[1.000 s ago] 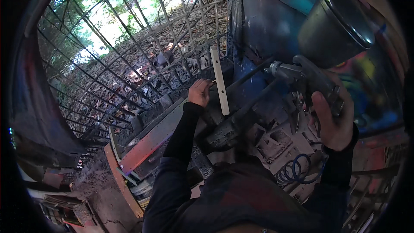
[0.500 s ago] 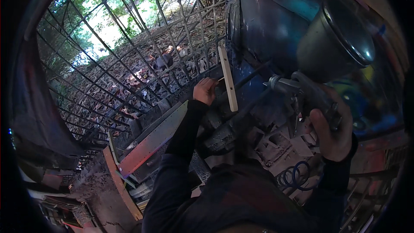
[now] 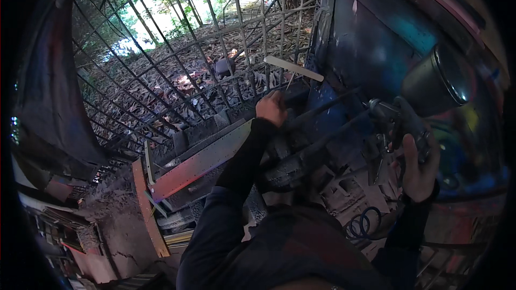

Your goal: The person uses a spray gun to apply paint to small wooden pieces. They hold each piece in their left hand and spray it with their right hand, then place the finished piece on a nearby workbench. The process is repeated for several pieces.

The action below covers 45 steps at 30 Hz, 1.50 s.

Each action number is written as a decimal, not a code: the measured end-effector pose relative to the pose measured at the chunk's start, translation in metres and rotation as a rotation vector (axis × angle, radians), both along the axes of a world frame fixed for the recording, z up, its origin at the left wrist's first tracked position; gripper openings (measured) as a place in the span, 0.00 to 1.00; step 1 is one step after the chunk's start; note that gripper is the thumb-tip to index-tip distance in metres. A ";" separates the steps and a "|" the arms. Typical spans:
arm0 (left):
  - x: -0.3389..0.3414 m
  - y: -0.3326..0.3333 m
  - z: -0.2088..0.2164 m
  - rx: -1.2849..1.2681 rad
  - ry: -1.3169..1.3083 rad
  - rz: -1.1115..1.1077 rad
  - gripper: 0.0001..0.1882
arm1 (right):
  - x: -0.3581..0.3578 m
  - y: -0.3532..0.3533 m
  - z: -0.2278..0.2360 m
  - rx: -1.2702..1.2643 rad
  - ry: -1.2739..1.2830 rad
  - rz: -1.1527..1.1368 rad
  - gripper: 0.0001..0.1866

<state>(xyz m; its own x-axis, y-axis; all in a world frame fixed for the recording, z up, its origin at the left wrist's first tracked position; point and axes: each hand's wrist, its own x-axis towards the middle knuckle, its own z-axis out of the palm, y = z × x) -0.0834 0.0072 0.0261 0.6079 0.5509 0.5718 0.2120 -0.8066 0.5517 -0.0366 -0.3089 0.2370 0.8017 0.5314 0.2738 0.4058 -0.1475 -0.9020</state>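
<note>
My left hand [image 3: 272,108] is closed around a thin stick [image 3: 290,81]. At the stick's upper end sits a pale wooden strip [image 3: 293,68], slanting down to the right and clear of my fingers. In my right hand [image 3: 421,169] is a dark spray gun [image 3: 411,126], its nozzle pointing left toward the strip's side. A large metal cup [image 3: 430,86] rises above the gun. Its trigger area is partly hidden by shadow and my fingers.
A metal bar grille [image 3: 223,27] stands ahead, with leaf litter behind it. A paint-stained panel [image 3: 365,32] closes off the right. A long reddish board [image 3: 201,161] lies left of my forearm. A coiled blue hose [image 3: 365,223] hangs near my right arm.
The wooden strip has turned from nearly upright to a shallow slant. My view has shifted left, so most things sit farther right. The spray gun stays in my right hand.
</note>
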 end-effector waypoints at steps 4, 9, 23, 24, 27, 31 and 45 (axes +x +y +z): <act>-0.002 -0.001 0.000 -0.061 -0.026 -0.001 0.03 | -0.003 0.006 -0.005 -0.052 -0.028 -0.026 0.18; -0.001 -0.005 0.002 -0.086 -0.084 -0.040 0.04 | -0.004 0.008 -0.012 -0.063 -0.035 -0.066 0.18; -0.001 -0.016 0.003 0.020 -0.103 -0.037 0.03 | -0.022 0.003 0.003 0.113 0.024 0.144 0.21; -0.002 -0.014 0.004 0.042 -0.107 -0.034 0.03 | -0.021 0.001 0.003 0.124 0.045 0.115 0.21; -0.003 -0.010 0.010 0.087 -0.098 -0.017 0.02 | -0.021 -0.005 0.004 0.148 0.109 0.051 0.23; -0.001 -0.003 0.012 0.102 -0.039 0.033 0.02 | -0.022 -0.015 0.007 0.124 0.103 0.041 0.22; 0.003 0.002 0.015 0.269 -0.022 0.043 0.03 | -0.020 -0.027 0.012 0.014 -0.007 0.049 0.20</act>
<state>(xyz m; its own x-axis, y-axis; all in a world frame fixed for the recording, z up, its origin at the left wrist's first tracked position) -0.0808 0.0095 0.0408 0.5730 0.4025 0.7139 0.2393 -0.9153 0.3240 -0.0569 -0.3359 0.2494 0.7728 0.5663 0.2866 0.4182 -0.1147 -0.9011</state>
